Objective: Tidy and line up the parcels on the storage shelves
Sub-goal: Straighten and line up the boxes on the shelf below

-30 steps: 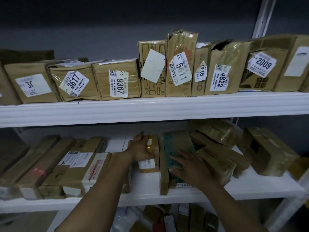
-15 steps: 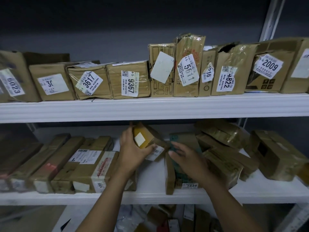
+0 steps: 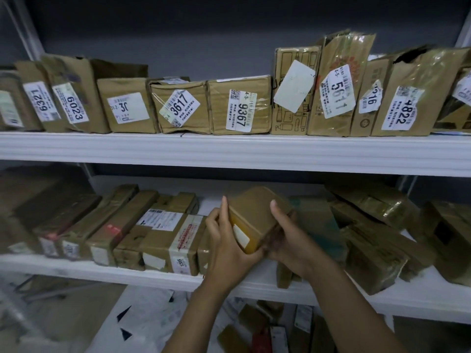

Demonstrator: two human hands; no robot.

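Presently my left hand (image 3: 226, 244) and right hand (image 3: 289, 236) both grasp one small brown parcel (image 3: 256, 215), lifted and tilted above the lower shelf (image 3: 178, 278), beside flat-lying parcels (image 3: 142, 230).

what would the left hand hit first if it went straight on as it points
Probably nothing soon: the left hand, gripping the small parcel, points into the bare gap of the lower shelf; depth unclear.

wall (image 3: 178, 34): dark grey, 12 o'clock | top shelf (image 3: 229, 151): white, across centre | low shelf (image 3: 153, 276): white, 6 o'clock | post (image 3: 23, 26): white, 10 o'clock | floor (image 3: 84, 314): grey-tan, 7 o'clock | light: dim
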